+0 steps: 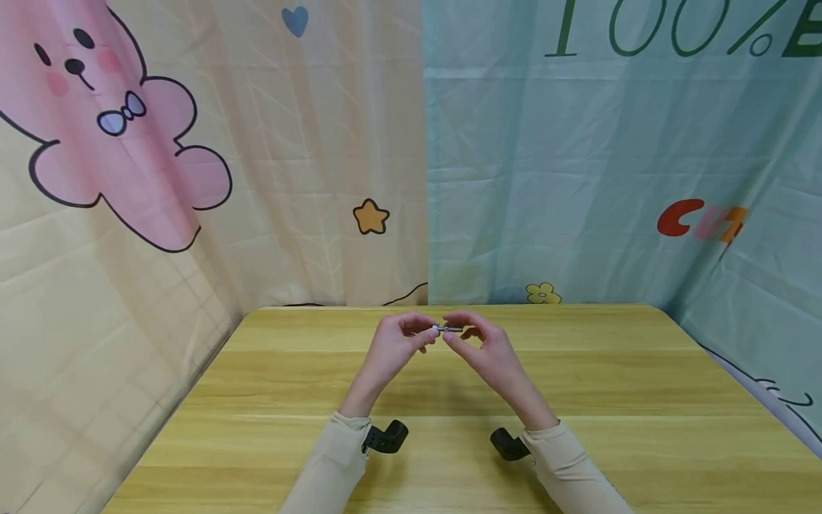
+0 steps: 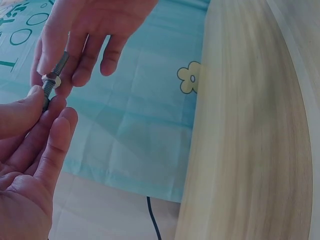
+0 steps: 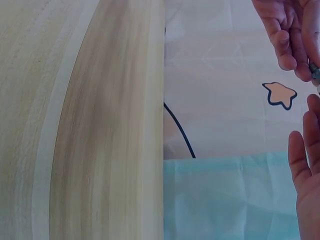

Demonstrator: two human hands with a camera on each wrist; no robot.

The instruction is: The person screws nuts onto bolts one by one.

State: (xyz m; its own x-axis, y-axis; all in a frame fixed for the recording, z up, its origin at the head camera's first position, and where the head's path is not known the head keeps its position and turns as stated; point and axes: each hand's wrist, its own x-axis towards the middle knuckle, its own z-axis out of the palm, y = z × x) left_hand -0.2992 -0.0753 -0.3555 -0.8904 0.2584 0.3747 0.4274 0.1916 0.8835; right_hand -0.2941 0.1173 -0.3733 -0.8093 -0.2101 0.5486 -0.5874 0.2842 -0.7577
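1. Your left hand [image 1: 393, 348] pinched the metal bolt [image 2: 48, 89] near one end, raised above the table [image 1: 289, 385].
2. Your right hand [image 1: 486, 351] pinched at the nut [image 2: 51, 80] partway along the thread, though its exact contact was hard to see.
3. The bolt looked light, stiff and unlikely to break; its small size probably made it easy to drop.
4. The surest holds for you seemed the bolt's left-hand end and the nut's sides.

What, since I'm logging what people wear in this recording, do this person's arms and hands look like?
Both forearms have long, plain beige sleeves, left sleeve and right sleeve, creased near the cuffs. A black, bent-shaped device sits at each wrist: left device, right device. The left hand and right hand are bare.
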